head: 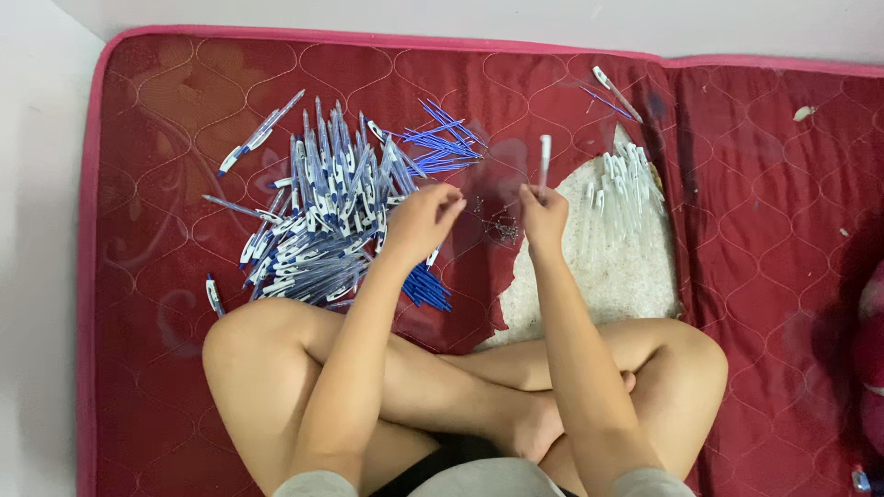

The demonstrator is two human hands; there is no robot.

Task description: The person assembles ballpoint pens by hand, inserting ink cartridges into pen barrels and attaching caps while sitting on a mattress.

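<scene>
My right hand (543,213) holds a clear pen barrel (544,158) upright, its tip pointing away from me. My left hand (422,221) hovers beside it with fingertips pinched together; whether something tiny sits between them I cannot tell. Between the hands, on the red mat (166,110), lies a small scatter of metal springs (497,224). A big heap of white-and-blue pens (318,225) spreads to the left of my left hand. Loose blue refills (442,140) lie behind the hands, and more blue refills (425,287) lie under my left wrist.
A row of clear empty barrels (622,189) rests on a worn pale patch (608,276) of the mat at right. Two stray pens (615,94) lie near the far edge. My crossed legs (276,359) fill the near side. White floor (37,276) borders the mat on the left.
</scene>
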